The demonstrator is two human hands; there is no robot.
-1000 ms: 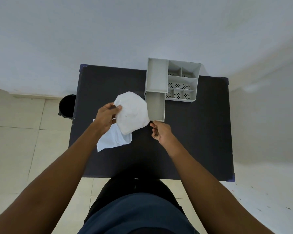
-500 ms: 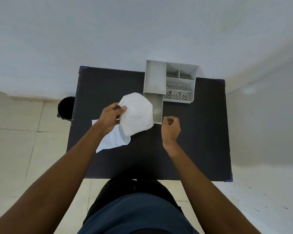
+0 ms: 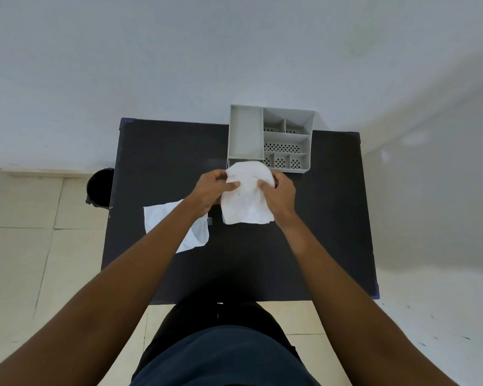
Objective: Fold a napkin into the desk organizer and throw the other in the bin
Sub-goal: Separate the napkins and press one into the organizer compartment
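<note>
Since half a second ago our right hand [image 3: 280, 194] has come over from the bare table to the white napkin [image 3: 246, 195], and now both hands hold it. Our left hand [image 3: 211, 190] grips the left edge of this napkin, thumb on top and fingers curled behind it. Our right hand pinches the right edge in the same way, the thumb pressed on the cloth. We hold the napkin just at the near end of the grey desk organizer [image 3: 246, 135], and its far part covers the pulled-out drawer there, so we cannot tell if it touches the drawer. Its near edge hangs over the black table [image 3: 318, 232].

We see the organizer at the far edge of the table, with one long compartment on the left and several small compartments with perforated floors on the right.

We see the second napkin [image 3: 162, 221] lying flat on the table to the left of our hands, partly hidden under our left forearm.

On the tiled floor, just beside the left edge of the table, stands the black bin [image 3: 99, 186].
</note>
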